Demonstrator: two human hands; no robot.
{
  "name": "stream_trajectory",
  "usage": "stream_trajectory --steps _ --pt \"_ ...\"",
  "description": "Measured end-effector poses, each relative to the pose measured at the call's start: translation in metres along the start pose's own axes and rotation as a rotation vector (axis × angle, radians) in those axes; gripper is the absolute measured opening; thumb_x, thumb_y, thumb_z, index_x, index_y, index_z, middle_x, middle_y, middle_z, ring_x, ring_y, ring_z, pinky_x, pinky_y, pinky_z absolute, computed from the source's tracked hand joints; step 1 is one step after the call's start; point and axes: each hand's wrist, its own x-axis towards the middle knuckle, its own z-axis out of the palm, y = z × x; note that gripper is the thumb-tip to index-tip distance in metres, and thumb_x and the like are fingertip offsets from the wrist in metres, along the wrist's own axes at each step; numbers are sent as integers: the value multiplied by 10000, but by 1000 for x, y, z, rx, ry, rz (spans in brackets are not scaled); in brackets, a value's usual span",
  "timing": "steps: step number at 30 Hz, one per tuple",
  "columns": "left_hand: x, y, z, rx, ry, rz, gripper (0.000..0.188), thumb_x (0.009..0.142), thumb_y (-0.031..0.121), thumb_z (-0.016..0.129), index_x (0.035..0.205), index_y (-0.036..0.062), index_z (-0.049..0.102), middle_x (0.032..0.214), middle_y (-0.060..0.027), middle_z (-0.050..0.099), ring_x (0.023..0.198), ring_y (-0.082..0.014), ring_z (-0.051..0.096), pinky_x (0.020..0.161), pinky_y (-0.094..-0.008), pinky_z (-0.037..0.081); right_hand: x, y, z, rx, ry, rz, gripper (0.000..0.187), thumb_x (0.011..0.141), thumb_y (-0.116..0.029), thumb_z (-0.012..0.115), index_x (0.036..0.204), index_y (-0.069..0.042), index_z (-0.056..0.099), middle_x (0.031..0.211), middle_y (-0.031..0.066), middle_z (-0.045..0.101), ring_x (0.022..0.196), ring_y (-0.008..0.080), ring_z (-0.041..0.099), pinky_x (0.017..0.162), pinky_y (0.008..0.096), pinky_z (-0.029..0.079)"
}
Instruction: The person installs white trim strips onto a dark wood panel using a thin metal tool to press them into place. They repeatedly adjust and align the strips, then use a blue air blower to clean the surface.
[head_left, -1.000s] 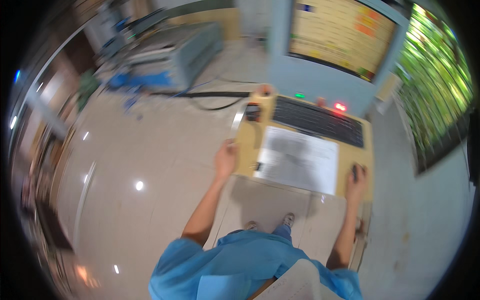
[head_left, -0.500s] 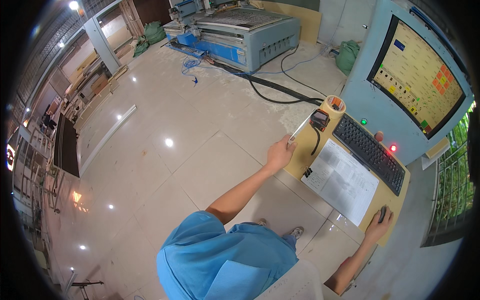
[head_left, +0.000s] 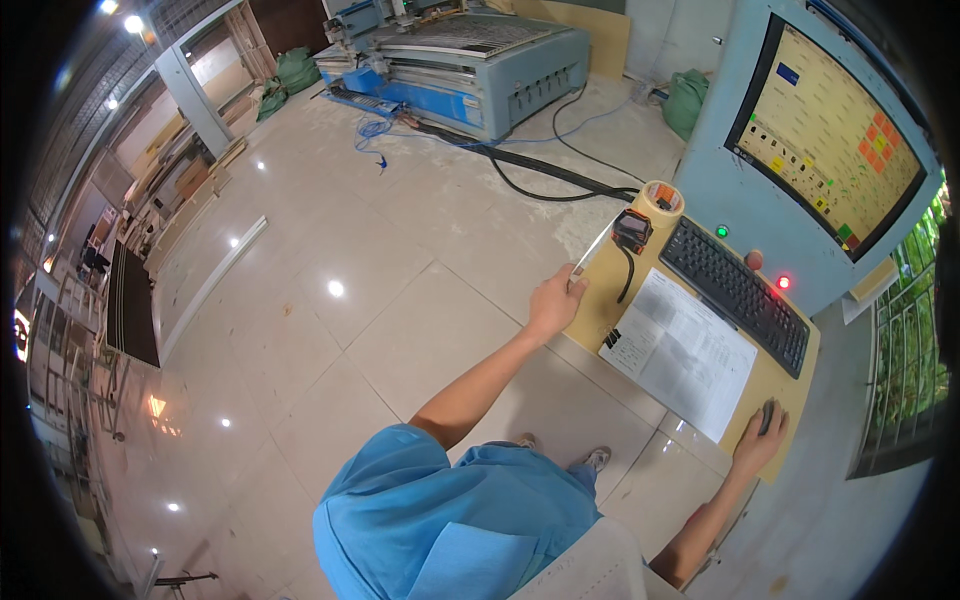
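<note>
One mouse (head_left: 767, 416), one keyboard (head_left: 735, 296), one tape roll (head_left: 655, 210), two shoes (head_left: 597, 459)

The room is fairly bright. Overhead lamps (head_left: 133, 24) glare at the upper left, and hard white reflections dot the glossy floor (head_left: 400, 290), with an orange glint (head_left: 157, 406) at lower left. Green daylight shows through the barred window (head_left: 908, 370) on the right. The screen (head_left: 825, 140) glows yellow; a green light (head_left: 722, 231) and a red light (head_left: 784, 283) shine beneath it. A soft grey shadow crosses the paper (head_left: 680, 350), and the dark mouse (head_left: 767, 417) shows little detail. The middle looks reasonably sharp, while straight edges bend outward and the rim fades to black
</note>
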Motion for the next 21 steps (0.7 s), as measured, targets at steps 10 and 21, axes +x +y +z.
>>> stream_trajectory --steps 10,21 --pt "3 -11 8 10 8 4 351 988 346 647 1232 94 663 809 -134 711 739 -316 693 708 -422 532 1 -11 -4 -7 -8 73 424 975 -197 650 1383 -83 622 1492 282 499 1364 452 493 1121 487 420" --pt "7 -13 5 -107 -31 77 270 1015 250 622 1188 50 679 780 -103 673 690 -213 622 684 -367 502 -11 -30 -14 -10 170 110 410 894 -149 689 1303 -116 677 1419 268 556 1260 441 571 1063 478 476"
